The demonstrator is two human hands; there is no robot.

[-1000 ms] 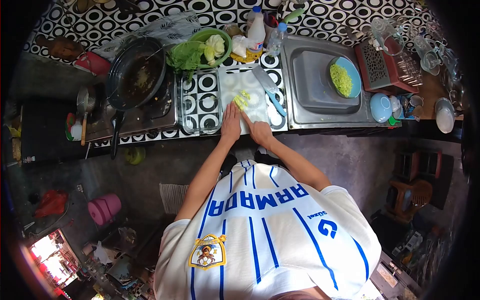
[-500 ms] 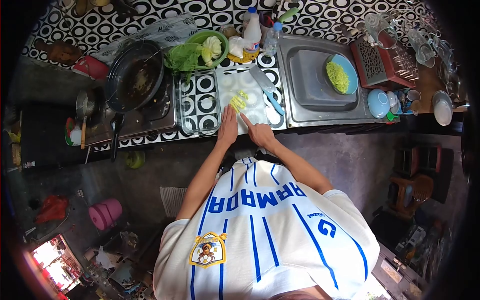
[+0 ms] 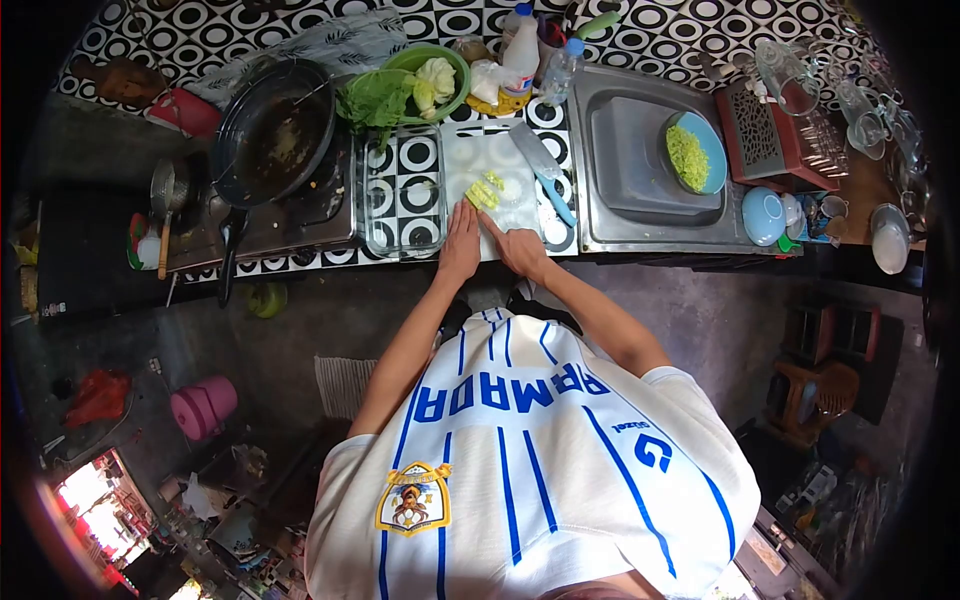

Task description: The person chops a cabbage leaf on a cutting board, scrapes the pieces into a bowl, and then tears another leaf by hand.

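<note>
On the pale cutting board lie pieces of chopped green vegetable. My left hand lies at the board's near edge, fingers stretched toward the pieces and touching their near side. My right hand is just to the right, its index finger pointing at the pieces and the other fingers curled; nothing shows in it. A knife with a light blue handle rests at the board's right side. A clear glass dish is left of the board.
A green basket of leafy vegetables stands behind the board, near bottles. To the left a black pan sits on the stove. On the right, a blue bowl of shredded vegetable rests on a grey tub over the sink.
The view has shifted slightly, so the counter items appear a little further right. The vegetable pieces look more closely gathered beside my fingertips.
</note>
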